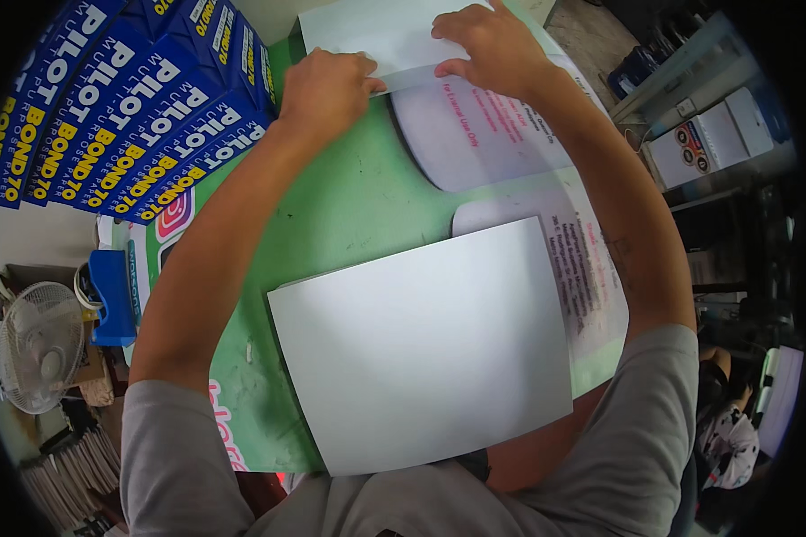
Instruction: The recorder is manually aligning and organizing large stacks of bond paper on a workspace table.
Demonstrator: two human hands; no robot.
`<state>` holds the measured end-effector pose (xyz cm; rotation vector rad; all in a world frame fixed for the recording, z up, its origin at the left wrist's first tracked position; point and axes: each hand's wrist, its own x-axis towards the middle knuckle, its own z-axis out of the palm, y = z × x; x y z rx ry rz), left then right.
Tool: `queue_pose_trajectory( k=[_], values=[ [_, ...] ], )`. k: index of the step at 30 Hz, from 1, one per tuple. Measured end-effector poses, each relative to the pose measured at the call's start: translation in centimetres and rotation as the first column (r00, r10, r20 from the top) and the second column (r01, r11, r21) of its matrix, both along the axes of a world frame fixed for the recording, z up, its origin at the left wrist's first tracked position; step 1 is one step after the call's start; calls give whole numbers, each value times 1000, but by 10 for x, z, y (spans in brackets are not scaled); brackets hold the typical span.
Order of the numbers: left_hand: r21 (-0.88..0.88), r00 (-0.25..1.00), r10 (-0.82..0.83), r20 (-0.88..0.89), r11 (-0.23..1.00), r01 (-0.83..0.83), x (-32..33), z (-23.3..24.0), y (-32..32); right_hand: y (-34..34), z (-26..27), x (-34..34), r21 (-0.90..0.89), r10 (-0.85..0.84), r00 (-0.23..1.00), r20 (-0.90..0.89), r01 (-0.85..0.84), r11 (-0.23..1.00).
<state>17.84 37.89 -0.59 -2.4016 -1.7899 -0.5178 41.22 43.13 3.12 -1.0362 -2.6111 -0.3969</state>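
A stack of white paper (pixel 423 349) lies on the green printed table cover (pixel 322 181), close against my body, its near edge reaching past the table edge. Farther off, a second white sheet or stack (pixel 389 40) lies at the table's far side. My left hand (pixel 329 87) rests at that far paper's near left corner, thumb and fingers bent around its edge. Over its right part, my right hand (pixel 487 50) has fingers spread and thumb apart, at a clear or thin strip along the near edge. Whether either hand grips the paper is hard to tell.
Several blue Pilot bond paper packs (pixel 141 114) are piled at the table's far left. A blue plastic holder (pixel 113 295) stands at the left edge, near a white fan (pixel 40 346). At the right are a white box (pixel 712 137) and a seated person (pixel 729 443).
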Motion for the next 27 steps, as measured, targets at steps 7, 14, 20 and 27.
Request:
queue_pose_trajectory(
  k=[7,14,20,27],
  values=[
    [38,992,40,-116,999,-36,-32,23,-26,-3,37,58,-189,-270,963,-23,261,947],
    [-138,967,39,-253,988,-76,-40,22,-16,30,-8,84,8,-61,994,92,61,998],
    [31,989,9,-146,1000,-5,-47,1,-19,42,-22,87,47,31,998,59,-34,998],
    [-327,-44,327,944,945,0,-33,-13,-18,54,-42,92,-679,-668,157,-728,-309,667]
  ],
)
